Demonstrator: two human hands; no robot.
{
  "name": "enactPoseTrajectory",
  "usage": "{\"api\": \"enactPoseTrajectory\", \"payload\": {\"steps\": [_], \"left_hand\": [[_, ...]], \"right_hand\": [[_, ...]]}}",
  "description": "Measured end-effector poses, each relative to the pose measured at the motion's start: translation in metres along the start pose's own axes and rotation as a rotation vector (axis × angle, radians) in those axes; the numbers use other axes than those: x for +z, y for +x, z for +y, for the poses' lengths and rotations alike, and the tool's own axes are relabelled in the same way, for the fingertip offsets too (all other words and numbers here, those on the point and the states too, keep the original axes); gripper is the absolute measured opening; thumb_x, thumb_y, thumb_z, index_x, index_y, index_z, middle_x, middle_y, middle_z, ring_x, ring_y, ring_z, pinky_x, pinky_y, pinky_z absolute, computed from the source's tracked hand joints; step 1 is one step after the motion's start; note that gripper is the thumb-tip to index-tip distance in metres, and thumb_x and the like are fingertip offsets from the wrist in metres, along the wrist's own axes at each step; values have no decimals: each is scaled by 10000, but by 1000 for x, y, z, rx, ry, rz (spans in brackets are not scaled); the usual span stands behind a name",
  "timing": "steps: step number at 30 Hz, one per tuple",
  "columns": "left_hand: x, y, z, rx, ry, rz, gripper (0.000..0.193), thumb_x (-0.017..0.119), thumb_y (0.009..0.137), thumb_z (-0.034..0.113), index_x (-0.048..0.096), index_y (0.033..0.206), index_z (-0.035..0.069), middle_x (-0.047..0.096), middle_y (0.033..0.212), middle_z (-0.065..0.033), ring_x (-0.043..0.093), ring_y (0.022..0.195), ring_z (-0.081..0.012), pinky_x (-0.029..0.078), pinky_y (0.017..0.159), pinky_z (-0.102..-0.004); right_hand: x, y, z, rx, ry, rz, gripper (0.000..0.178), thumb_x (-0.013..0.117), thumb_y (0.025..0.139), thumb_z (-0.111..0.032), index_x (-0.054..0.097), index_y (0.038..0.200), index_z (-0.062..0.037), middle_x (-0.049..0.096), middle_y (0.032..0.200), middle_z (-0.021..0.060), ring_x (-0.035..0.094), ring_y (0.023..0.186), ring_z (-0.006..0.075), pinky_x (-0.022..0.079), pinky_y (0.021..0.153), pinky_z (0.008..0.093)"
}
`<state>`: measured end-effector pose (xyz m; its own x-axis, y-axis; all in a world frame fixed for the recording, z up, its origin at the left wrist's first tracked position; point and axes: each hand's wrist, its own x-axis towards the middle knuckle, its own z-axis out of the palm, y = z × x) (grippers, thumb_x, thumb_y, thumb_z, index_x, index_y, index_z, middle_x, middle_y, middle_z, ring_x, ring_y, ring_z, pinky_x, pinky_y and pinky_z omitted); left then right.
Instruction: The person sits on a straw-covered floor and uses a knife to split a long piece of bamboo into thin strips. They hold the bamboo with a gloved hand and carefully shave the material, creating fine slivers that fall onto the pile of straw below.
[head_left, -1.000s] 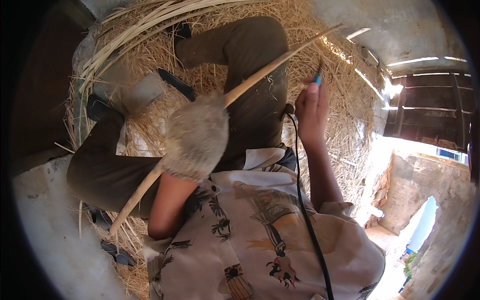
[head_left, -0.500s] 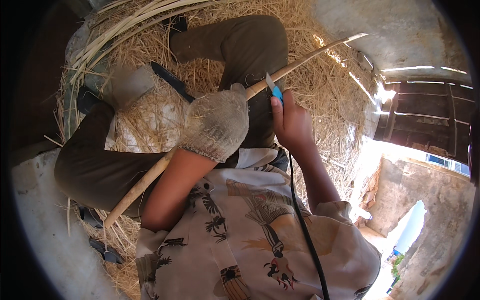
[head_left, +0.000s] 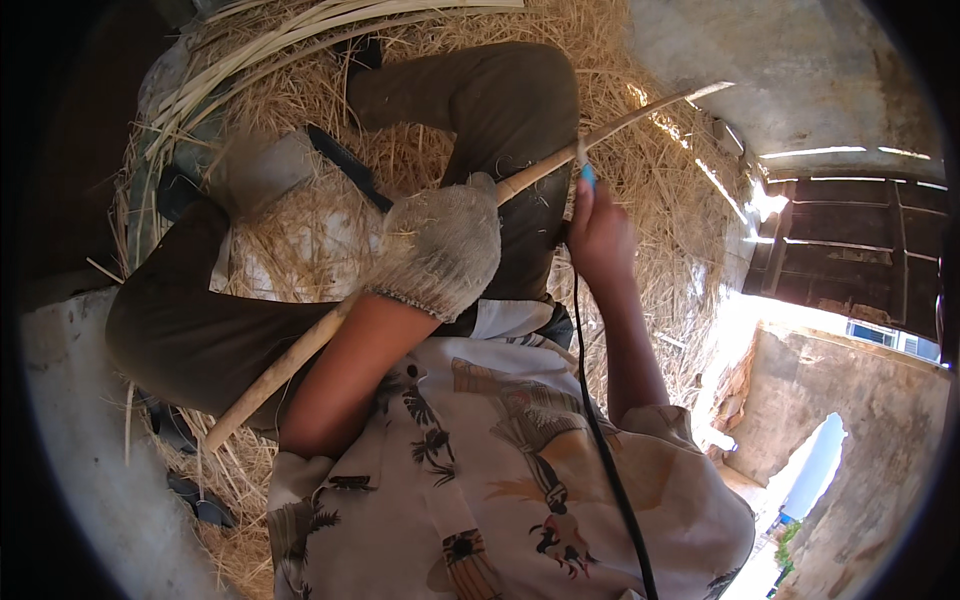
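Note:
My left hand (head_left: 445, 245), in a dirty knitted glove, is closed around a long, slightly curved wooden stick (head_left: 545, 166). The stick slants across my lap, its thick end at the lower left and its thin, pale tip at the upper right. My bare right hand (head_left: 603, 232) grips a small knife with a blue handle (head_left: 587, 174). Its blade meets the stick beyond the glove, over my bent knee; motion smears the blade a little.
Shavings and straw (head_left: 640, 130) cover the floor around my legs. Long pale strips (head_left: 250, 60) curve along the upper left. A dark, long blade-like tool (head_left: 348, 167) lies beyond the glove. A black cable (head_left: 608, 460) runs down my shirt. Concrete walls (head_left: 760, 70) stand at the right.
My right hand has moved the knife a short way outward along the stick, up and to the right. My left hand keeps its hold, almost still.

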<state>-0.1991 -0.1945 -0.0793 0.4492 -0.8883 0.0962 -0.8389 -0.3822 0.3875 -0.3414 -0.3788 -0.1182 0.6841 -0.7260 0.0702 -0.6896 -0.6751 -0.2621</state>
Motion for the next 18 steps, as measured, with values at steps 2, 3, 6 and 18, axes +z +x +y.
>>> {"api": "enactPoseTrajectory", "payload": {"steps": [2,3,6,18], "left_hand": [[-1,0,-1,6,14,2,196,586,963,237,566,932,44,651,682,-144,701,664,-309,557,594,-422],[-3,-1,-1,-7,27,-8,198,587,963,238,565,932,43,652,684,-143,701,665,-310,558,595,-422],[-1,4,3,8,27,-26,201,590,963,240,563,931,43,654,686,-142,701,666,-308,562,594,-420],[-6,2,0,-14,61,-4,199,594,958,257,575,938,61,646,677,-131,693,662,-294,552,571,-423]], "right_hand": [[-12,12,-7,72,41,-15,452,372,1068,-429,548,945,-31,642,668,225,651,670,473,490,586,569],[-14,13,-10,62,51,-34,454,371,1068,-433,548,948,-32,643,669,225,653,668,470,492,589,570],[-7,-9,-10,-43,2,-49,462,378,1063,-450,548,949,-36,628,630,215,653,620,448,498,563,557],[5,-8,-11,-134,141,11,405,416,1059,-435,541,948,-65,597,571,180,630,545,419,474,503,527]]}}
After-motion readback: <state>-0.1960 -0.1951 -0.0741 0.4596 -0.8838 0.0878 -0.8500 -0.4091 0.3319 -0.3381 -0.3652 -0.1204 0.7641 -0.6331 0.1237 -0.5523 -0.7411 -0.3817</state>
